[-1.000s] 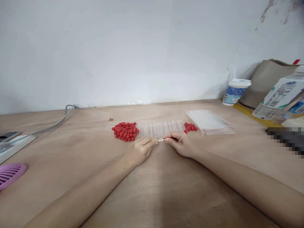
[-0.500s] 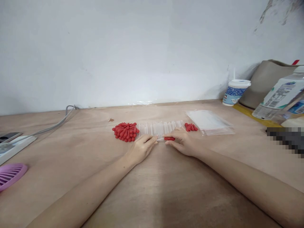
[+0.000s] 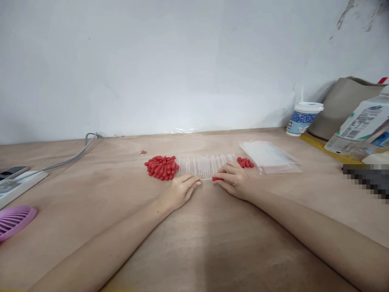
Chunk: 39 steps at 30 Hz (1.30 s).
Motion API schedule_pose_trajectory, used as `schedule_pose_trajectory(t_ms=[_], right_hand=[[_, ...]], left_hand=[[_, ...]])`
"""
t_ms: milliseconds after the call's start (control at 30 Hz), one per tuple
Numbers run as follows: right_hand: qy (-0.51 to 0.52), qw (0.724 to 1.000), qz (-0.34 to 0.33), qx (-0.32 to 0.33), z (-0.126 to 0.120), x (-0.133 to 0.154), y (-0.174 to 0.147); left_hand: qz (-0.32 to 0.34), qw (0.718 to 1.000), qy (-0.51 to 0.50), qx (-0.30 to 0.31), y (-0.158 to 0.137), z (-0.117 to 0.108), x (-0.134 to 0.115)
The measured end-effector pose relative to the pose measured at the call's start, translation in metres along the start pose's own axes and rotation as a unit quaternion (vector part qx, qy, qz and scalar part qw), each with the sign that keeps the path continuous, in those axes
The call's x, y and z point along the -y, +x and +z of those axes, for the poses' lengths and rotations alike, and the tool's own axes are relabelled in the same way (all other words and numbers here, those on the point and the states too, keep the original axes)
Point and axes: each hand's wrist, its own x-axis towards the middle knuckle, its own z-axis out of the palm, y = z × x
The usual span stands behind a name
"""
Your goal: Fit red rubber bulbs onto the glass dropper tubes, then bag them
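Your right hand (image 3: 234, 181) has closed its fingers more around a small, red, rubbery-looking bulb (image 3: 217, 179), so less red shows than half a second ago. Your left hand (image 3: 184, 190) has stayed in about the same spot. Between your two hands is a thin, straight, clear tube (image 3: 206, 180), low over the pale brown wooden worktop (image 3: 188, 243). Your left fingers pinch one end of it, and your right fingers hold the red bulb at the other end. How far the tube goes into the bulb, you cannot tell.

Both your hands are at the near side of a row of thin, clear tubes (image 3: 202, 165), lying side by side. Just left of that row is a big heap of red, round-ended bulbs (image 3: 162, 168). Just past your right hand is a little bunch of red bulbs (image 3: 245, 162). Next to that bunch you see a stack of flat, clear plastic sleeves (image 3: 266, 154). Farther right stands a blue and white cup (image 3: 304, 118) with a lid and straw. Far on your left is a pink plastic thing with slats (image 3: 16, 221).
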Motion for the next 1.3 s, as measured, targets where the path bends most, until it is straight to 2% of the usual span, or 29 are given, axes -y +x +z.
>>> schedule_pose_trajectory(t_ms=[167,300,767,933,1067,1300], right_hand=[[0.060,0.998,-0.007,0.012,0.001,0.003,0.001],[0.058,0.997,-0.016,0.039,0.000,0.005,0.000],[0.075,0.995,-0.017,0.065,0.003,0.007,0.006],[0.079,0.992,0.012,0.094,-0.005,0.001,0.006],[0.054,0.993,0.045,0.098,-0.015,0.007,0.009],[0.082,0.991,0.028,0.104,-0.015,0.014,0.013]], left_hand=[[0.006,0.999,-0.027,-0.016,0.000,0.001,-0.001],[0.021,0.999,-0.035,-0.017,-0.001,0.002,0.000],[0.024,1.000,-0.001,0.003,0.000,0.002,-0.003],[0.002,1.000,-0.016,0.008,0.001,0.002,-0.002],[-0.001,0.999,-0.034,0.002,0.000,0.003,0.000],[0.016,0.999,-0.042,-0.017,0.000,0.003,-0.002]])
